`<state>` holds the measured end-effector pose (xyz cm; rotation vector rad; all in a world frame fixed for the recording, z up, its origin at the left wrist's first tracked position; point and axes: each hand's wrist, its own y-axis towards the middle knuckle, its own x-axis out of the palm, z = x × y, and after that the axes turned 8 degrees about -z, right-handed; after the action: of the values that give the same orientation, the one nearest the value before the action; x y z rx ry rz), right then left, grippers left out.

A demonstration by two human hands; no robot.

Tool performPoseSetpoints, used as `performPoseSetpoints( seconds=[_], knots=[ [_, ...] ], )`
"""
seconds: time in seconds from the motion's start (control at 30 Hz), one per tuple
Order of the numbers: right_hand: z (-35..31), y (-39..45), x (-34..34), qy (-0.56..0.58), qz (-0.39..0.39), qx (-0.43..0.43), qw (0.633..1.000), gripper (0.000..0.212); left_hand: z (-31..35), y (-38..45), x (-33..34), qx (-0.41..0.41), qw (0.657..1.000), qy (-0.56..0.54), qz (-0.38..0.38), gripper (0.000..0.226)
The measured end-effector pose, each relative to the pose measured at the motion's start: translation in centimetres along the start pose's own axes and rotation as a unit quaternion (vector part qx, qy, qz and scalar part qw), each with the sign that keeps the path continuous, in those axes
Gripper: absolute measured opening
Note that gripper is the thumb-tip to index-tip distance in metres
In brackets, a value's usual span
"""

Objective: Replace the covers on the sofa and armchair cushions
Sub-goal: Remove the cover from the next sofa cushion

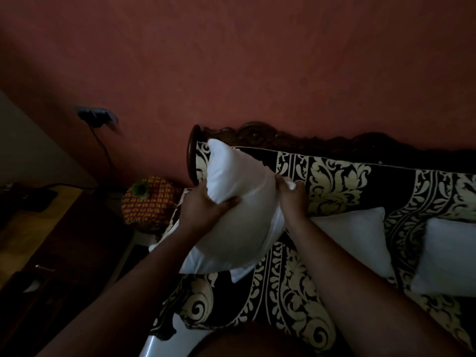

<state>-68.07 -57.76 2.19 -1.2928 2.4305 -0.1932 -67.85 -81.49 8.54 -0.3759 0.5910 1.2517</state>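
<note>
I've got the white cushion lifted over the sofa, both hands on it. Left hand grips its left edge, fingers dug into the fabric. Right hand pinches a bunch of white cloth at its right edge (can't tell if that's cover or insert). Two more white cushions lie on the patterned seat, right side. Red-yellow woven basket sits beside the sofa arm, something green on top. No readable writing.
</note>
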Motion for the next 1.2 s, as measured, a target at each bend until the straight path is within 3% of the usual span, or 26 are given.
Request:
performPoseSetpoints(
  seconds=[0.13, 0.23, 0.33, 0.4, 0.5, 0.6, 0.7, 0.77, 0.87, 0.9, 0.97, 1.03, 1.2],
  knots=[
    [0.8, 1.7, -2.9, -0.24, 0.006, -0.041, 0.97, 0.026, 0.7, -1.2, 1.2, 0.142, 0.98, 0.124, -0.065, 0.065],
    [1.9, 2.6, -4.2, -0.286, -0.099, -0.053, 0.952, 0.035, 1.3, -1.4, 1.9, 0.2, 0.956, 0.213, -0.039, 0.057],
    [3.0, 1.7, -5.0, -0.115, -0.211, 0.009, 0.971, 0.039, 1.3, -1.2, 1.7, 0.165, 0.972, 0.169, -0.019, 0.057],
    [4.0, 1.1, -5.6, -0.067, -0.235, -0.037, 0.969, 0.028, 0.3, -1.2, 1.3, 0.113, 0.99, 0.084, -0.015, 0.058],
    [5.3, 0.8, -5.6, -0.106, -0.208, -0.069, 0.97, 0.018, -0.4, -1.1, 0.9, 0.063, 0.998, -0.006, -0.027, 0.065],
    [6.4, 0.9, -5.1, -0.228, -0.165, -0.08, 0.956, 0.02, -0.2, -1.4, 1.6, 0.054, 0.998, -0.005, -0.038, 0.063],
    [6.8, 1.0, -5.7, -0.26, -0.146, -0.04, 0.954, 0.022, -0.2, -1.5, 2.3, 0.031, 0.999, -0.017, -0.034, 0.057],
    [7.4, 1.9, -6.2, -0.234, -0.15, 0.016, 0.96, 0.04, 0.2, -1.5, 2.5, 0.005, 0.999, -0.048, -0.013, 0.055],
    [7.4, 3.2, -6.2, -0.065, -0.173, 0.146, 0.972, 0.109, 1.0, -1.8, 2.4, -0.016, 0.994, -0.105, -0.016, 0.058],
    [7.3, 3.4, -6.1, -0.014, -0.187, 0.192, 0.963, 0.113, 1.0, -1.8, 2.5, -0.024, 0.993, -0.114, -0.021, 0.06],
    [6.8, 4.2, -5.8, 0.049, -0.205, 0.246, 0.946, 0.093, 0.6, -2.0, 2.8, -0.034, 0.991, -0.123, -0.037, 0.063],
    [6.4, 5.6, -5.3, 0.081, -0.205, 0.27, 0.937, 0.086, 0.7, -2.3, 3.2, -0.042, 0.991, -0.12, -0.051, 0.061],
    [8.1, 8.8, -5.7, 0.001, -0.236, 0.253, 0.938, 0.051, 1.3, -2.1, 4.7, -0.03, 0.994, -0.074, -0.077, 0.046]
  ],
)
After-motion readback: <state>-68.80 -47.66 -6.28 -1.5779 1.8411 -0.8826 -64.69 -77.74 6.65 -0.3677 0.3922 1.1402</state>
